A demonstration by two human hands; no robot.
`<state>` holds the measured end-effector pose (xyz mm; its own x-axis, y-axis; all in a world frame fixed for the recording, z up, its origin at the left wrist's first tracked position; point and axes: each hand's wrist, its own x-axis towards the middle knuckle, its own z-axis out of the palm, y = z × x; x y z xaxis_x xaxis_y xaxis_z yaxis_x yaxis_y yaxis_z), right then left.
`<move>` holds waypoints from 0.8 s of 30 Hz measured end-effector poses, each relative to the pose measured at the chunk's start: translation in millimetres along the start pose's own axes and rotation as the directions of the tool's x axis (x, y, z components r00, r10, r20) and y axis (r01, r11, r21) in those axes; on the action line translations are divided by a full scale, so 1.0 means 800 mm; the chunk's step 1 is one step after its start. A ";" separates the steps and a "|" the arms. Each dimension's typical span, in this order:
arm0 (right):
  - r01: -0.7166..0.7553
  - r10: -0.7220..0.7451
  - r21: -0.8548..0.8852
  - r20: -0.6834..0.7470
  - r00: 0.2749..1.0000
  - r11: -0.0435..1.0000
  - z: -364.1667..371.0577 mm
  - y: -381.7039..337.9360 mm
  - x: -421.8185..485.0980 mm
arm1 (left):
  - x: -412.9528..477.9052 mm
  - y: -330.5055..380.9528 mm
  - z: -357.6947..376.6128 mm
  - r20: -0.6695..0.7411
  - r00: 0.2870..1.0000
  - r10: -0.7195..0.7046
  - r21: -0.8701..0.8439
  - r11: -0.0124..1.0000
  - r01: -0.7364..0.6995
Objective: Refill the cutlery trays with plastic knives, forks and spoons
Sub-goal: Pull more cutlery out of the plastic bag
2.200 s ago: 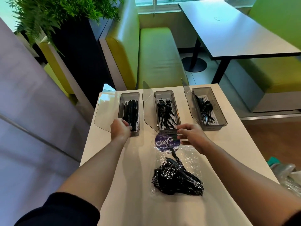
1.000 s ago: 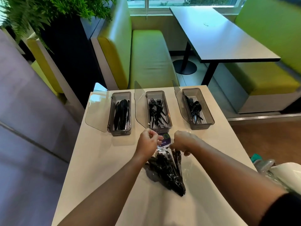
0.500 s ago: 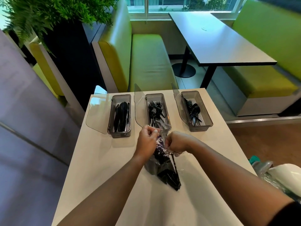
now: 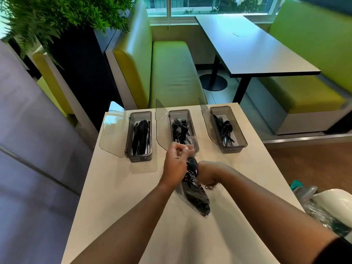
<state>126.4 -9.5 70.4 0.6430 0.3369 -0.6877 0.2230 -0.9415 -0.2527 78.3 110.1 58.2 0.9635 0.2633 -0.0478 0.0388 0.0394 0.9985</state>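
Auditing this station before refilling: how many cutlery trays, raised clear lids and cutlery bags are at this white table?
Cutlery trays: 3
Raised clear lids: 3
Cutlery bags: 1
Total: 7

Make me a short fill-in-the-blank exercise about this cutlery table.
The white table carries ___ clear grey plastic trays.
The middle tray holds black plastic ___.
The left hand and right hand grip a crinkled clear plastic bag of cutlery coloured ___.
Missing: three; forks; black.
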 end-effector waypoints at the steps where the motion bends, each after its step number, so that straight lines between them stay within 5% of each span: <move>1: 0.009 -0.010 0.031 0.025 1.000 0.999 0.004 0.001 0.002 | -0.001 0.000 0.003 0.010 1.000 0.014 0.000 1.000 -0.014; 6: 0.169 -0.164 0.212 -0.042 0.986 0.963 0.013 0.003 0.000 | -0.008 0.004 0.013 0.072 0.993 0.092 0.013 0.996 -0.094; 24: 0.169 -0.142 0.666 -0.095 0.985 0.726 0.057 0.039 0.010 | 0.001 0.005 -0.025 0.324 0.945 0.054 0.112 0.989 -0.095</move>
<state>104.8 -35.6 26.2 0.6718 0.4649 -0.5767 -0.2174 -0.6206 -0.7534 73.7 129.5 61.4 0.9980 -0.0611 0.0173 -0.0231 -0.0940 0.9953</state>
